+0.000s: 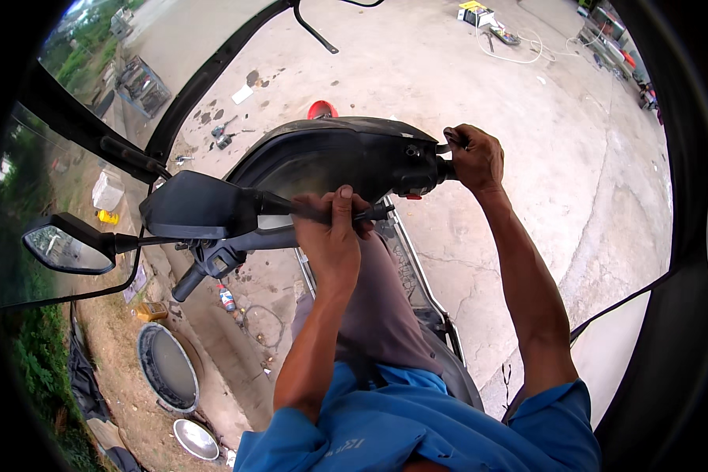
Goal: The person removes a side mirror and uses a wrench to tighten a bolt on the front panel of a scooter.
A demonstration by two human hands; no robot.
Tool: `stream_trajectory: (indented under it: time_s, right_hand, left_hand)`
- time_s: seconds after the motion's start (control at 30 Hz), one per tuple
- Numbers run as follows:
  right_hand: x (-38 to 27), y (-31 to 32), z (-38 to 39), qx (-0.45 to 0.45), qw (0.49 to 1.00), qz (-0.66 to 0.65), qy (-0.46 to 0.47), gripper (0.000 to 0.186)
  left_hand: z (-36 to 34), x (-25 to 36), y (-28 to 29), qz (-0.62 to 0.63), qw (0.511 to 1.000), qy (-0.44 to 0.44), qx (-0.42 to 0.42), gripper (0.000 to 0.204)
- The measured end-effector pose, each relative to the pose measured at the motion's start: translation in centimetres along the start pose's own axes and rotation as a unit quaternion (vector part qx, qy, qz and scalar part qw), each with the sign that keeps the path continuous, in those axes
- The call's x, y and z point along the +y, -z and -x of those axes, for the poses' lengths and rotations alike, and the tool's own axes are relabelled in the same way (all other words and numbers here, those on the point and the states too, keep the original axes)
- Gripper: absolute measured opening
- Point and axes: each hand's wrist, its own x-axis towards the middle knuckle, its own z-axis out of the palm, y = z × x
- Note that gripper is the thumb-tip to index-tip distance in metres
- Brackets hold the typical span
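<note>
My left hand (328, 240) is closed round the stem of a black rear-view mirror (200, 206). The mirror's head points left, its back towards me, and the stem's threaded end sticks out right of my fingers. At the right end of the scooter's handlebar, my right hand (478, 160) is wrapped round the black grip by the lever. Between both hands lies the dark handlebar cover (330, 161), with a switch block (411, 177) beside my right hand. A second mirror (71, 245) stands out from the left side, above the left handlebar grip (187, 283).
A black canopy frame (212, 63) curves round the scooter. On the left are a large water-filled tub (167, 368), a smaller basin (196, 439) and a yellow container (151, 311). Tools (223, 135) lie ahead on the concrete; a box (475, 13) and white cable (519, 59) lie farther off.
</note>
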Motion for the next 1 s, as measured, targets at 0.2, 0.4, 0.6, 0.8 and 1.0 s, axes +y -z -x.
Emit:
stream_trajectory:
  time_s: [0.2,0.4,0.6,0.8,1.0]
  right_hand:
    - [0.5,-0.5,0.0,0.045,0.998,-0.019,0.046,0.018]
    - [0.2,0.0,0.1,0.002,1.0,0.003,0.01,0.012]
    - [0.0,0.2,0.1,0.006,1.0,-0.02,0.009,0.011]
    - [-0.1,0.0,0.1,0.01,1.0,-0.014,0.018,0.01]
    - [0.1,-0.1,0.0,0.004,1.0,-0.023,0.015,0.012]
  left_hand:
    - [-2.0,0.2,1.6,-0.112,0.988,-0.105,-0.013,0.035]
    - [-4.3,1.2,3.8,-0.203,0.972,-0.119,-0.008,0.032]
    - [-5.2,1.3,3.3,-0.265,0.954,-0.139,-0.016,0.029]
    - [-4.6,1.9,2.5,-0.262,0.956,-0.128,-0.032,0.022]
    - [-2.4,3.0,6.0,-0.377,0.916,-0.095,-0.101,0.018]
